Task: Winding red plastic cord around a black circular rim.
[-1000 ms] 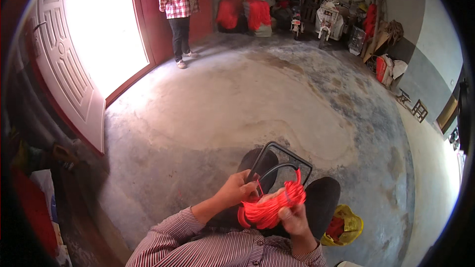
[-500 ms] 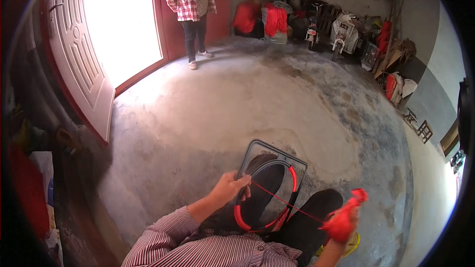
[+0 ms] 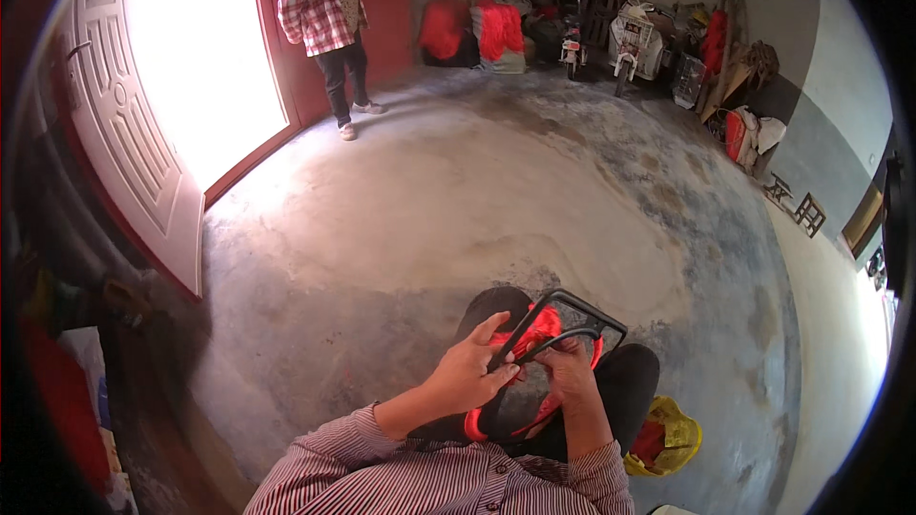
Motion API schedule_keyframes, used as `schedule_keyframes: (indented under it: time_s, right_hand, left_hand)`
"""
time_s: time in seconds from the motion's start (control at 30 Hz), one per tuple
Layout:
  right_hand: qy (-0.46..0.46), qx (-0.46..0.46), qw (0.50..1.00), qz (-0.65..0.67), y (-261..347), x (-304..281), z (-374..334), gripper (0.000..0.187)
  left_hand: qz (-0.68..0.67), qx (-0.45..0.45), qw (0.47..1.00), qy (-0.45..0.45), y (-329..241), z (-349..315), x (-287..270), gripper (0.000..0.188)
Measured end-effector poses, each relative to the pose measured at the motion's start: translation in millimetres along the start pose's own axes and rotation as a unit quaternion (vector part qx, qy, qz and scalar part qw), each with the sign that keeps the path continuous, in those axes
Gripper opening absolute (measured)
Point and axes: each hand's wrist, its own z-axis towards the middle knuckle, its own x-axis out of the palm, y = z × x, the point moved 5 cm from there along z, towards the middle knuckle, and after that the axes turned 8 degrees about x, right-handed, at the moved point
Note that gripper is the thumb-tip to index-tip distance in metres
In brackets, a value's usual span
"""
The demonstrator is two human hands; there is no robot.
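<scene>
Over my lap is a black frame [image 3: 578, 299] with an inner ring partly wrapped in red cord. My left hand [image 3: 474, 363] closes on the frame's left side bar, its index finger stretched out. At the ring, my right hand [image 3: 571, 374] is closed on a loose bundle of red cord [image 3: 543, 323], which shows through the frame's opening. The frame and my left hand hide part of the bundle, and the right fingertips are partly covered.
A yellow container [image 3: 679, 436] with red material stands beside my right knee. Ahead, a person in a checked shirt [image 3: 320, 8] stands by the open door [image 3: 143, 133]. Red bundles [image 3: 500, 30], motorbikes [image 3: 625, 43] and small stools [image 3: 810, 215] line the far and right sides.
My right hand has come from the far right in to the frame, bringing the red bundle with it. The frame has tilted, and the yellow container shows more fully.
</scene>
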Motion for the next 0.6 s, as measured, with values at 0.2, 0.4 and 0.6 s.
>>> schedule_keyframes:
  time_s: [0.2, 0.4, 0.6]
  right_hand:
    - [0.062, 0.007, 0.994, 0.09, 16, 20, -22, 0.039]
    - [-0.126, -0.36, 0.816, -0.435, 64, 37, -47, 0.053]
    - [-0.077, -0.3, 0.933, -0.181, 58, 39, -42, 0.045]
  left_hand:
    - [-0.149, -0.086, 0.985, -0.006, 23, -2, -6, 0.011]
    - [-0.165, -0.047, 0.985, -0.029, 8, -1, 0, 0.019]
    - [-0.099, 0.04, 0.994, -0.03, 3, 3, -4, 0.031]
